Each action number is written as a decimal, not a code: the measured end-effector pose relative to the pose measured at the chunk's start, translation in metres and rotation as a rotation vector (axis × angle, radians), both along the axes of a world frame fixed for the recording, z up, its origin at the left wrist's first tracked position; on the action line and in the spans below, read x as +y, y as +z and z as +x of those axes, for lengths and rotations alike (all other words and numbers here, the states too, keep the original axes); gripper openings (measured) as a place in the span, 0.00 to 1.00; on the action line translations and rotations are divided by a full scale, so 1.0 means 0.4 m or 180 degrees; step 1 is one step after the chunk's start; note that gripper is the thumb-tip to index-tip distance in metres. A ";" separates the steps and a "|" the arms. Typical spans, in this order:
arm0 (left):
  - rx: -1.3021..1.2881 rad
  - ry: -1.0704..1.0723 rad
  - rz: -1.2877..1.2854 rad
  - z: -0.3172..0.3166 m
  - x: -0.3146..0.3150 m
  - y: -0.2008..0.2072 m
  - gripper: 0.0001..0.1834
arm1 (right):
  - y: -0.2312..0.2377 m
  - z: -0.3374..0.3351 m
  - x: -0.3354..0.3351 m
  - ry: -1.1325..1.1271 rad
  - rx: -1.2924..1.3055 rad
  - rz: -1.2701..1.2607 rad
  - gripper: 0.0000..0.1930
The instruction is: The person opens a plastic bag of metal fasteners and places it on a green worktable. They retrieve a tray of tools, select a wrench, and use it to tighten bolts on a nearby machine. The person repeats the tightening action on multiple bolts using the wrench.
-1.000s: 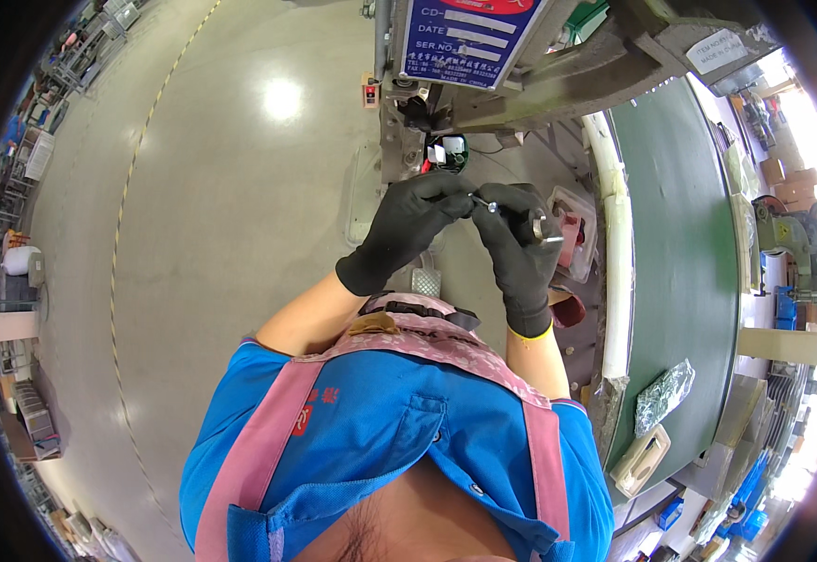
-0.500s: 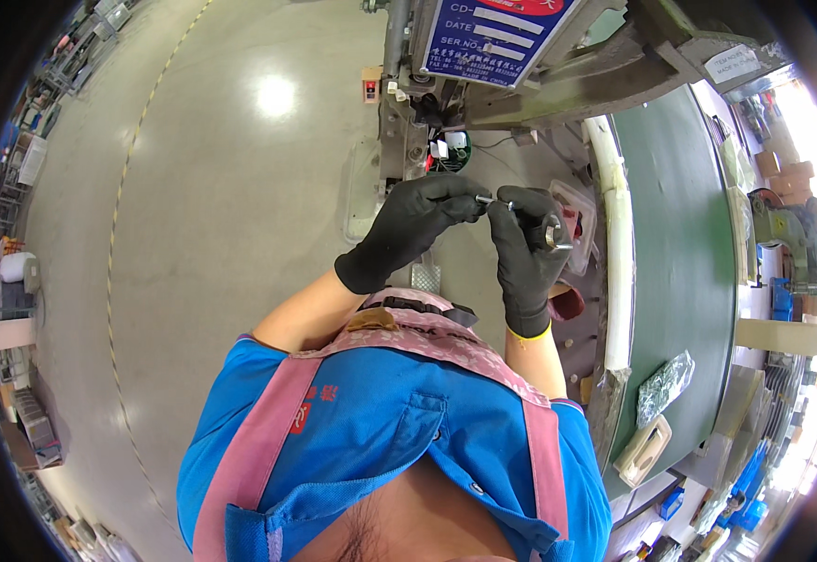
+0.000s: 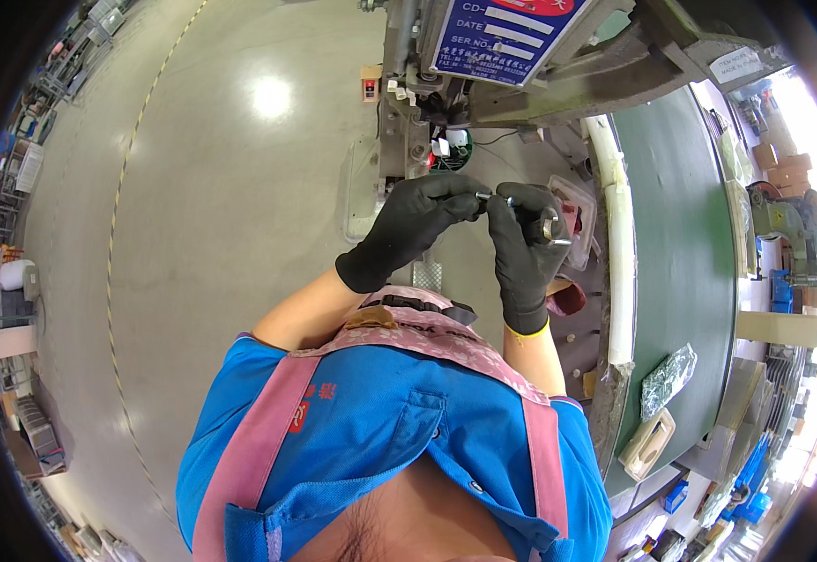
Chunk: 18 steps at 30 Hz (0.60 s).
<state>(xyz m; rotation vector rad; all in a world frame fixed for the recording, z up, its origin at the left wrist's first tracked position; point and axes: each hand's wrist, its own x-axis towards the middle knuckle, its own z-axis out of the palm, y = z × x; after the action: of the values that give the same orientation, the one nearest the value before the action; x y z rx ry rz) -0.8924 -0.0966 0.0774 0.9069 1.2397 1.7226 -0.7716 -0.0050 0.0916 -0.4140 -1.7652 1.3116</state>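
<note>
Both hands wear black gloves and meet fingertip to fingertip in front of the machine. My left hand (image 3: 404, 225) is closed in a pinch on one end of a small silver metal pin (image 3: 483, 196). Against its other end, the thumb and forefinger of my right hand (image 3: 525, 253) are closed too, covering part of its length. Held in the curled fingers of the right hand is a curved metal piece (image 3: 548, 226) with a short silver rod end sticking out beside it; its full shape is hidden.
A machine with a blue label plate (image 3: 502, 39) stands ahead. Below it sits a dark green round container (image 3: 453, 150) of small items. To the right are a clear plastic bin (image 3: 572, 211) and a green-topped table (image 3: 675, 253) bearing a plastic bag (image 3: 668, 381) and a beige tray (image 3: 647, 444).
The pin shows less between my fingertips, as the right thumb covers more of its middle. Otherwise both hands stay nearly in place.
</note>
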 end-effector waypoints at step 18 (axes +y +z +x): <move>0.0080 -0.0030 -0.0207 -0.009 0.022 -0.007 0.13 | -0.016 -0.016 0.030 -0.0092 -0.0252 -0.0197 0.03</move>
<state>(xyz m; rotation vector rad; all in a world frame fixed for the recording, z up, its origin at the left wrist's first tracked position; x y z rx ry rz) -0.8959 -0.0879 0.0746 0.8971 1.2986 1.6586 -0.7779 0.0072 0.0853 -0.5307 -1.7805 1.3485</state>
